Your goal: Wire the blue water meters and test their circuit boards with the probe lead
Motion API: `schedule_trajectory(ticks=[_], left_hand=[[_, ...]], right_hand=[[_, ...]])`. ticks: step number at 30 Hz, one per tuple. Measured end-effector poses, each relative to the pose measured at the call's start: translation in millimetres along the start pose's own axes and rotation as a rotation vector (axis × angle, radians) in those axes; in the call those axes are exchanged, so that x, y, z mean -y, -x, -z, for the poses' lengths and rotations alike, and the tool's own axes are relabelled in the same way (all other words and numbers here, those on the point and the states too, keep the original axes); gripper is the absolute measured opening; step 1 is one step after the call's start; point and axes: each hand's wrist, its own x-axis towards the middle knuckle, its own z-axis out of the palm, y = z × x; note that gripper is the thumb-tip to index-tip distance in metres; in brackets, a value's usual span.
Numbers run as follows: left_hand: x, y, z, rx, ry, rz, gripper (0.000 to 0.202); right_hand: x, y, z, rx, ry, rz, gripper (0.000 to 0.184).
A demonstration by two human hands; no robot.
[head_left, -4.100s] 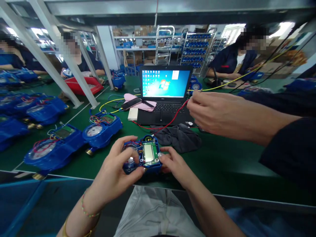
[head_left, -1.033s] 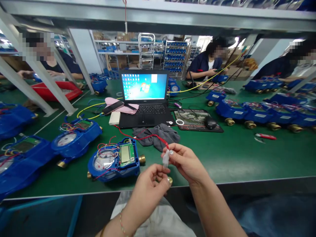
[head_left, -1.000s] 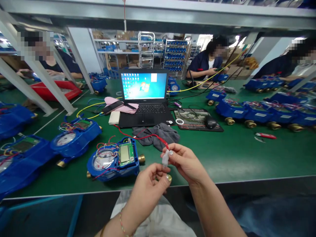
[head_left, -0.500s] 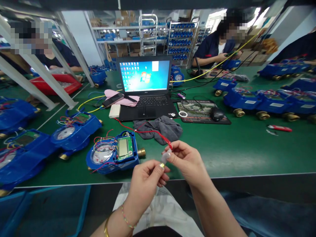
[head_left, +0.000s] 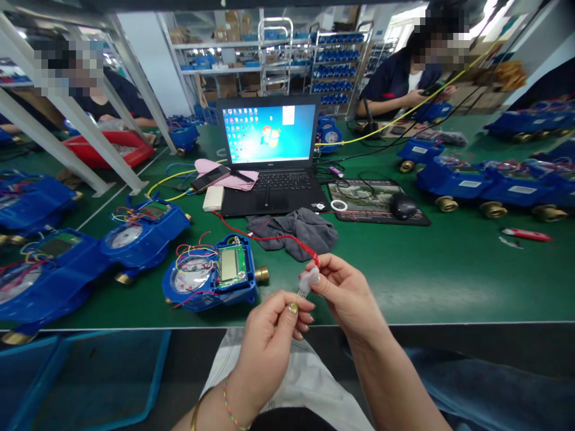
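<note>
A pin connector in whitish, translucent covering sits at the end of a red cable. My right hand grips it between thumb and fingers, its metal pins pointing down and left. At the pin tips, my left hand is closed in a pinch, thumb against index finger; the fingertips partly hide the pin ends. Just left of my hands lies a blue water meter with its top open. It shows a green circuit board with a small display, loose thin wires and a brass fitting.
The red cable runs to a white box beside a laptop. A grey cloth, a mouse and a red cutter lie on the green table. More blue meters line both sides. Co-workers sit opposite.
My left fingers have slid slightly down off the connector's body, and its metal pins now show. My right hand still holds it. The whole view has shifted a little.
</note>
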Motion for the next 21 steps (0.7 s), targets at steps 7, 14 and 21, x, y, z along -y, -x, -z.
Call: schedule_trajectory(ticks=[7, 14, 21], left_hand=[[-2.4, 4.9, 4.5, -0.009, -0.208, -0.144, 0.021], [-1.7, 0.1, 7.7, -0.107, -0.366, -0.158, 0.023], [-3.0, 3.9, 13.7, -0.09, -0.472, -0.296, 0.026]], right_hand=[[0.1, 2.1, -2.2, 0.045, 0.057, 0.03, 0.026], [-3.3, 4.7, -6.0, 0.072, 0.001, -0.022, 0.026], [-3.1, 11.7, -8.6, 0.121, 0.036, -0.115, 0.023]])
